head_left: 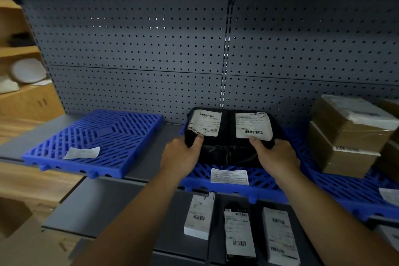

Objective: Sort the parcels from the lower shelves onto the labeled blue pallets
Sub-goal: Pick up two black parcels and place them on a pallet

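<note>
Nearest me: lower-shelf parcels [239, 235], three standing under my forearms
Left hand [180, 153]: thumb on top, gripping the left black parcel [216, 142] by its near edge
Right hand [275, 155]: gripping the right black parcel [244, 147] likewise
Black parcels: side by side, touching, on the middle blue pallet [265, 181], straight ahead, long axes running away from me
Around: brown cartons [349, 136] stacked near on the right; left blue pallet [97, 134] well apart; pegboard [138, 39] just behind

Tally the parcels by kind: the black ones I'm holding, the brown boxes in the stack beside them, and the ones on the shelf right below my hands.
Black parcels: 2
Brown boxes: 2
Lower-shelf parcels: 3
Total: 7
</note>
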The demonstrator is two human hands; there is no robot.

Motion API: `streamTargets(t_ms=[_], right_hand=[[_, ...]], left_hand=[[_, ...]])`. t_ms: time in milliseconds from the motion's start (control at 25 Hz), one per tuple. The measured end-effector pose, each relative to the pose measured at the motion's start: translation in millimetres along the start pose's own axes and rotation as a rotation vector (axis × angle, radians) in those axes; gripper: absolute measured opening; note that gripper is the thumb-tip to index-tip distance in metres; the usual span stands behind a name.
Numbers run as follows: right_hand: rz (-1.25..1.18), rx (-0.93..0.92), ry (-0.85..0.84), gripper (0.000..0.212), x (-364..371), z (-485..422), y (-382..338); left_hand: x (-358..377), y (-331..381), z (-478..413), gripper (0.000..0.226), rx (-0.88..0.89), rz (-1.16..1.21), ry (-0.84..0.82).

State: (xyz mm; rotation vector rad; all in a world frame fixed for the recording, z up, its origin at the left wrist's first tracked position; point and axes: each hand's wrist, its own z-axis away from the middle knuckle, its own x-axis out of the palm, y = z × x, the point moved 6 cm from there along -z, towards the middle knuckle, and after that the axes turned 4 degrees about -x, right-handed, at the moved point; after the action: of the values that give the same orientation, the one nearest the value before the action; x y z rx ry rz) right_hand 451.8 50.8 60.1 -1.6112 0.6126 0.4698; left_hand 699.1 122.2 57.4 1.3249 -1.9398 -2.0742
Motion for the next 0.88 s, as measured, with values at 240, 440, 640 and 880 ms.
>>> streamTargets(t_ms=[240,440,640,880], right_hand=[[-0.217,-0.058,0.116,0.053,0,8,-4],[-0.415,-0.04,0.179,0.026,-1,-2,-11],[-0.55,0.059,0.165,0.047,11,-13,-36],[-0.653,0.039,0.176,0.048,54,-1,-86]], left_hand=[[-5,2,-4,0.036,0.052,0.068,0.028],[-9,3,-9,0.042,-0.013,0.194,0.039],[-50,-8,-29,0.045,-0.064,0.166,0.153],[-134,-60,-63,0.047,-0.118,0.19,0.305]])
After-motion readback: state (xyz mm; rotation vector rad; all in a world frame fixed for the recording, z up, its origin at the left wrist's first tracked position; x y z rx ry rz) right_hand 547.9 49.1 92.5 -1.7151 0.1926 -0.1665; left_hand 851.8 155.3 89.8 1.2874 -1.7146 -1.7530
